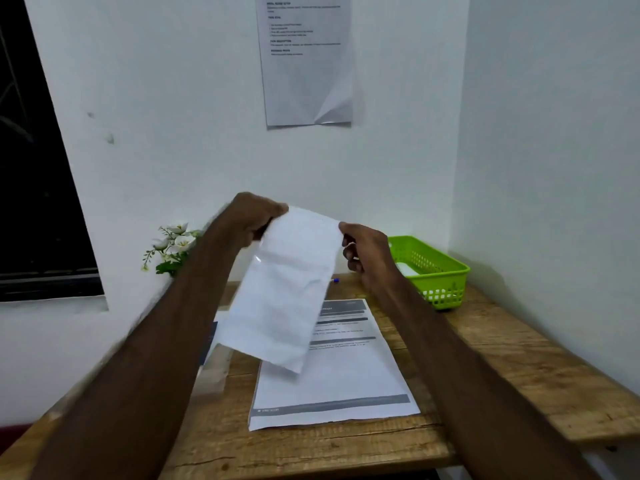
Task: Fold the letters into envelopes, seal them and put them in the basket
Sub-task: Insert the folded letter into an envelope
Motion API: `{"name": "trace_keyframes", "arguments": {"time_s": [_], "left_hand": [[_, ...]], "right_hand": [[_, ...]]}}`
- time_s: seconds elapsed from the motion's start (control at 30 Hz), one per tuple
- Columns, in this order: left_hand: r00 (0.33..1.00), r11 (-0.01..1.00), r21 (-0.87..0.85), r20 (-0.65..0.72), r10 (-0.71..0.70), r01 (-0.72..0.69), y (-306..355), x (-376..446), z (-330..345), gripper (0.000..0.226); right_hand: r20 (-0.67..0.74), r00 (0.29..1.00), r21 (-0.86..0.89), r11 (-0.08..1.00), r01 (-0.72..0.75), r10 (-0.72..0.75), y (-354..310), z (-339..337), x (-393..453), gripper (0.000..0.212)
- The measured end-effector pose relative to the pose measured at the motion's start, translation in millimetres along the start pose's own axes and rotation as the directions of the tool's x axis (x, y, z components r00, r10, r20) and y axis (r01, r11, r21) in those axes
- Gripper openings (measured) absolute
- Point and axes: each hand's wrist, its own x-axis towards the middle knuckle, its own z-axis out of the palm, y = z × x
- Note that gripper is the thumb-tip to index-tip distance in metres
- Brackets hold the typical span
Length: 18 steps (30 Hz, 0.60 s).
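Observation:
A white envelope (pixel 284 289) hangs in the air above the wooden table (pixel 519 368), tilted with its lower end toward me. My left hand (pixel 254 216) pinches its top left corner and my right hand (pixel 365 251) pinches its top right corner. Under it lies a stack of printed letters (pixel 339 375) flat on the table. A green plastic basket (pixel 436 271) stands at the back right with something white inside.
White artificial flowers (pixel 173 245) stand at the back left against the wall. A blue pen tip (pixel 335 280) shows behind the envelope. A dark booklet edge (pixel 209 341) lies left of the letters. A printed sheet (pixel 306 60) hangs on the wall.

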Motion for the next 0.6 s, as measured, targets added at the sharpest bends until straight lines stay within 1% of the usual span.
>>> {"name": "trace_keyframes", "arguments": {"time_s": [0.03, 0.1, 0.13, 0.17, 0.2, 0.23, 0.27, 0.3, 0.4, 0.43, 0.47, 0.5, 0.53, 0.6], "left_hand": [[0.995, 0.995, -0.049, 0.047, -0.085, 0.088, -10.7, -0.4, 2.6, 0.016], [0.976, 0.979, -0.055, 0.104, -0.192, 0.198, -39.1, -1.8, 9.7, 0.015], [0.964, 0.970, -0.037, 0.126, -0.235, 0.241, -55.3, -2.5, 13.5, 0.015], [0.948, 0.958, -0.012, 0.149, -0.282, 0.287, -71.1, -4.7, 16.6, 0.016], [0.930, 0.945, 0.021, 0.167, -0.327, 0.328, -85.5, -4.5, 18.5, 0.016], [0.916, 0.932, 0.072, 0.173, -0.362, 0.355, -97.1, -5.2, 20.7, 0.016], [0.907, 0.920, 0.138, 0.167, -0.387, 0.367, -106.3, -3.8, 21.7, 0.017], [0.904, 0.910, 0.193, 0.158, -0.398, 0.367, -114.2, -2.1, 22.0, 0.019], [0.918, 0.903, 0.266, 0.116, -0.379, 0.338, -131.0, 3.0, 19.3, 0.025], [0.926, 0.902, 0.284, 0.099, -0.363, 0.324, -134.7, 4.3, 17.7, 0.025], [0.938, 0.900, 0.309, 0.065, -0.341, 0.306, -138.0, 8.2, 14.4, 0.024], [0.955, 0.893, 0.355, 0.010, -0.298, 0.275, -140.8, 11.9, 11.4, 0.021], [0.967, 0.868, 0.430, -0.061, -0.247, 0.249, -143.4, 16.0, 8.0, 0.017], [0.972, 0.764, 0.608, -0.205, -0.112, 0.217, -147.6, 18.2, 2.2, 0.019]], "right_hand": [[-0.030, 0.999, -0.037, 0.999, -0.013, 0.012, 3.4, -1.5, 1.8, 0.013], [-0.059, 0.998, -0.219, 0.976, -0.023, 0.010, 13.1, -4.1, 7.3, 0.010], [-0.047, 0.998, -0.406, 0.914, 0.010, -0.032, 22.7, -5.3, 12.9, 0.009], [-0.012, 0.999, -0.568, 0.822, 0.030, -0.045, 33.5, -5.2, 17.0, 0.009], [-0.024, 0.997, -0.667, 0.744, 0.041, -0.077, 44.0, -4.5, 21.2, 0.010], [-0.060, 0.995, -0.677, 0.735, 0.021, -0.083, 54.0, -3.8, 24.3, 0.014], [-0.068, 0.996, -0.704, 0.710, -0.012, -0.051, 64.1, -4.2, 28.1, 0.019], [-0.060, 0.997, -0.748, 0.664, -0.012, -0.049, 74.8, -6.1, 31.5, 0.021], [0.045, 0.999, -0.876, 0.482, 0.034, 0.011, 88.1, -4.6, 27.0, 0.027], [0.065, 0.998, -0.889, 0.456, 0.053, 0.011, 90.1, -3.2, 22.7, 0.028], [0.081, 0.996, -0.913, 0.400, 0.084, -0.024, 93.7, -2.3, 22.8, 0.028], [0.083, 0.995, -0.925, 0.368, 0.100, -0.062, 97.2, -0.8, 23.3, 0.026], [0.093, 0.993, -0.934, 0.339, 0.113, -0.075, 99.8, 0.2, 23.1, 0.024], [0.118, 0.990, -0.945, 0.298, 0.137, -0.080, 105.5, 1.7, 22.4, 0.020]]}}
